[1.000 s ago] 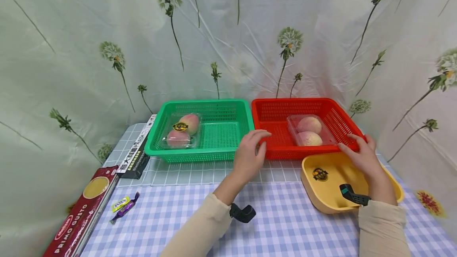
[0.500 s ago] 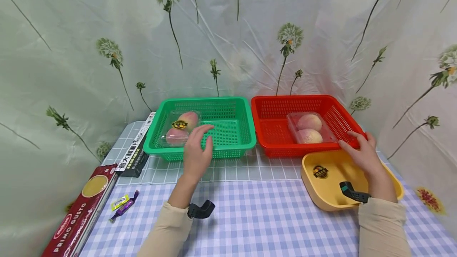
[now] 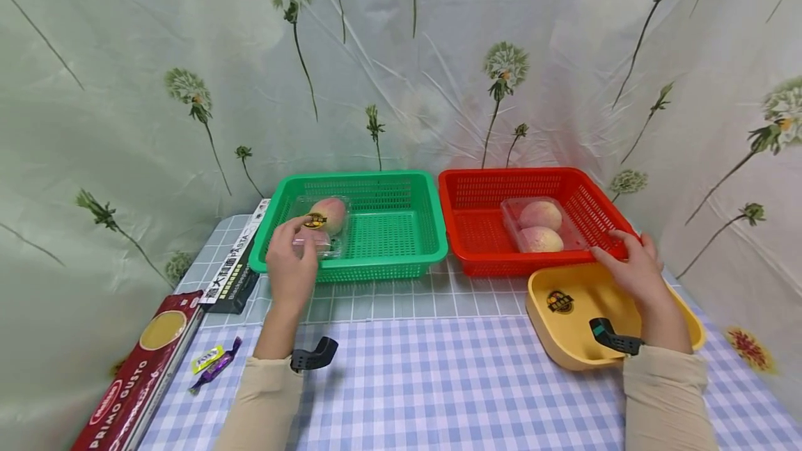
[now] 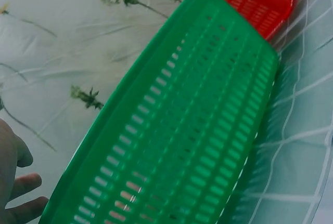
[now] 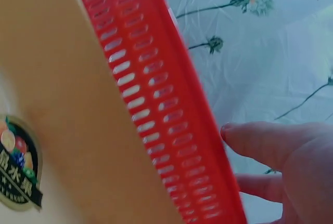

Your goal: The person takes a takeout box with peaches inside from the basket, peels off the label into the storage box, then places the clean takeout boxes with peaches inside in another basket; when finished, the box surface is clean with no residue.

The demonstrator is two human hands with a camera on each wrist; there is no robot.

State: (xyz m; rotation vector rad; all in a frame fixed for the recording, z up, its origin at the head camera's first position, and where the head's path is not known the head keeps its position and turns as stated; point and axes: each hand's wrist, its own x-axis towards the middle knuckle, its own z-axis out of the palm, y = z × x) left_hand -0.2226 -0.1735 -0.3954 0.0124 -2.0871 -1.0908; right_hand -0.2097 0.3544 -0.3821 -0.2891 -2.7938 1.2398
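Observation:
My left hand [image 3: 292, 266] hovers over the front left rim of the green basket [image 3: 397, 263], fingers parted and slightly bent, with nothing in its grasp. Inside that basket is a clear plastic pack of peaches [image 3: 330, 216], partly hidden by the hand. In the left wrist view, the fingertips [image 4: 31, 211] lie close to the basket's rim. My right hand [image 3: 638, 277] is above the yellow tub [image 3: 564, 336], its loosely bent fingers at the red basket's [image 3: 495, 264] front right rim. The right wrist view has the thumb [image 5: 255, 140] right at this rim.
Another clear pack with peaches [image 3: 540, 218] sits in the red basket. A dark fruit label [image 3: 560, 301] is in the yellow tub. On the left lie a black-and-white pasta box [image 3: 237, 273], a red pasta package [image 3: 144, 367] and two small candies [image 3: 215, 367]. A floral curtain [image 3: 401, 61] stands behind.
My left hand has swept left from between the two baskets, across the green basket's front, to the peach pack. My right hand stays at the red basket's rim.

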